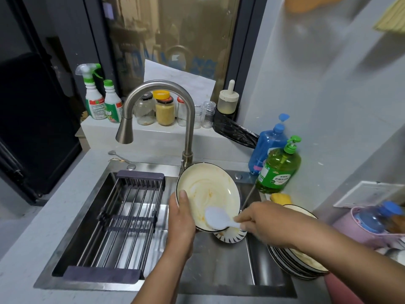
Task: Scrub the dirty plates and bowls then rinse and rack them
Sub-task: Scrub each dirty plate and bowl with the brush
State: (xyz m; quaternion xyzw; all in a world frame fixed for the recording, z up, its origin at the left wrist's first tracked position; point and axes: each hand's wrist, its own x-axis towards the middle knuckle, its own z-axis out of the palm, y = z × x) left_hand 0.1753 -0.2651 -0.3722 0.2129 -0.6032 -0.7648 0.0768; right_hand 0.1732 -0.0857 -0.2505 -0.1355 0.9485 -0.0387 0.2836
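My left hand [182, 218] grips the lower left rim of a cream plate [208, 189] with a dark edge, held tilted over the sink [219, 270]. Orange and white smears streak the plate's face. My right hand [260, 222] holds the handle of a white rice paddle [217, 219], whose blade lies against the plate's lower part. Under the plate, a bowl with a black striped rim [230, 236] sits in the sink. A stack of dirty dark-rimmed plates [298, 264] rests on the sink's right edge, partly hidden by my right forearm.
A dark wire drying rack [122, 220] spans the sink's left half. The curved steel faucet [153, 110] stands behind the plate. Green dish soap [278, 167], a blue bottle [267, 145] and a yellow sponge [280, 198] sit at right. Jars and spray bottles [94, 95] line the back ledge.
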